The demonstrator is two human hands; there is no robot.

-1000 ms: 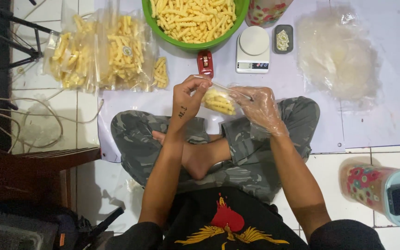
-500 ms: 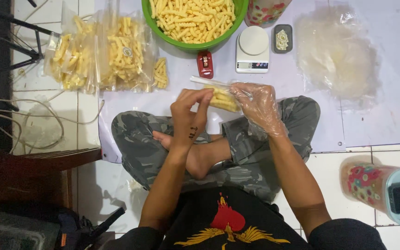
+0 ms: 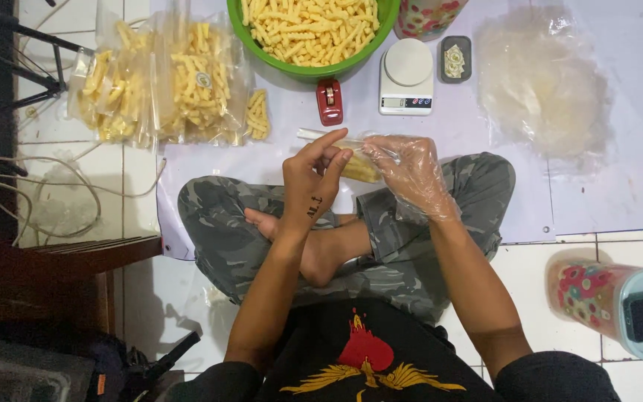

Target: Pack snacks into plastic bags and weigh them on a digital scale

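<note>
Head view: snack bag between hands

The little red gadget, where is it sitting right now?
In the head view, the red gadget lies on the white sheet, below the green bowl and left of the white scale.

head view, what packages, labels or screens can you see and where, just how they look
Small clear snack bag: between both hands, yellow sticks inside.
Filled clear bags: upper left, one with a small round sticker.
Kitchen scale: top centre, white, narrow dark screen.
Pile of empty bags: upper right, clear.
</note>
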